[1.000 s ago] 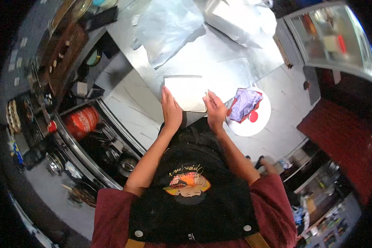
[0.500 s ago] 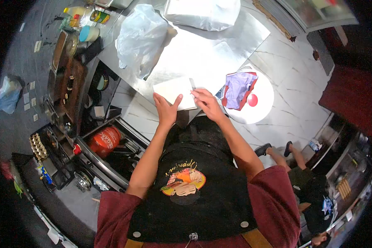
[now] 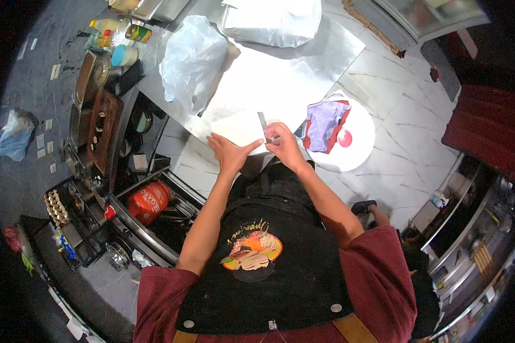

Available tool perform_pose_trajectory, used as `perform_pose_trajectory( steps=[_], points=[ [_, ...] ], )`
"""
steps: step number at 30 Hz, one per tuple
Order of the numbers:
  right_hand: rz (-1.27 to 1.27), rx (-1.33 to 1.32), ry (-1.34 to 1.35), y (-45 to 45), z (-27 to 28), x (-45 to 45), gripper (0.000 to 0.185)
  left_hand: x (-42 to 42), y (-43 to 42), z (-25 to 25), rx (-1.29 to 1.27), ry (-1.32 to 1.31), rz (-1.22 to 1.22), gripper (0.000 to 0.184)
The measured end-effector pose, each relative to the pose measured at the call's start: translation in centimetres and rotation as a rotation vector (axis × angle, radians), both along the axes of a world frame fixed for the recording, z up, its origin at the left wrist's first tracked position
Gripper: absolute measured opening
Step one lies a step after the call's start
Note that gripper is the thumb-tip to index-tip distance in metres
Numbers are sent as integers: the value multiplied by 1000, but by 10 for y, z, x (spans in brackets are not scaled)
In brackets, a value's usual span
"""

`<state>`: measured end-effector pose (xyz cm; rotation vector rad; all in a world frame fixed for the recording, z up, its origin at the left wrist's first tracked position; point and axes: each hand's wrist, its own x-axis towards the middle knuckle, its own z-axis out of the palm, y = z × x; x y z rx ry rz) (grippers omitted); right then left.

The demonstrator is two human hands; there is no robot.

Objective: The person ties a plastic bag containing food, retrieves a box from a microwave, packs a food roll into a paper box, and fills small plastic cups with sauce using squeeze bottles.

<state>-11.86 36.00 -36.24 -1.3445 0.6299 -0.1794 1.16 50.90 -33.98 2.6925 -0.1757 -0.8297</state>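
On the near corner of a shiny metal table [image 3: 340, 51] lies a flat, square, cream-coloured sheet or stack [image 3: 234, 128]. My left hand [image 3: 230, 155] rests on its near edge, with thumb and fingers spread apart. My right hand [image 3: 286, 147] is closed in a pinch at the right edge of the cream piece. From its fingers a thin grey blade-like strip [image 3: 262, 119] points away from me; its lower end is hidden by the fingers, and I cannot make out its exact kind.
A bluish plastic bag [image 3: 191, 63] and a white wrapped bundle [image 3: 272, 23] sit further back on the table. To the right, a round white stool [image 3: 357, 157] bears a purple-and-red packet [image 3: 326, 126]. At left, an open drawer [image 3: 146, 246] holds a red container [image 3: 149, 203]. Another person's shoe [image 3: 363, 207] shows at right.
My left hand has shifted slightly down and its thumb has swung right towards my right hand. More of the grey strip shows. The other person has moved lower, partly behind my sleeve.
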Motion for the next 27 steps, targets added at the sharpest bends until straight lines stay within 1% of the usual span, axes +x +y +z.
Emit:
perform_pose_trajectory(
  steps=[3,6,9,12,15,17,21,22,25,27],
  points=[
    [35,-114,13,4,-8,-4,26,0,-3,3,16,26,21,172],
    [22,-242,-49,6,-18,-5,28,1,-4,3,50,41,42,175],
    [115,-343,-28,-4,-10,-7,23,1,-2,0,58,39,37,177],
    [108,-55,-77,1,-2,-13,22,2,1,-4,65,20,9,177],
    [74,-75,-101,9,-17,-14,24,3,3,-3,68,19,-5,177],
    [71,-129,-77,11,-17,-12,26,5,2,0,75,23,-4,177],
    [28,-185,-24,16,0,-13,30,2,3,0,59,27,-10,174],
    [25,-245,-53,19,-4,-15,31,3,2,0,42,24,-14,173],
    [23,-411,-128,24,-15,-19,34,2,-5,0,23,11,77,170],
    [29,-503,-163,24,-19,-20,36,-2,-11,4,57,-1,89,169]
  ],
)
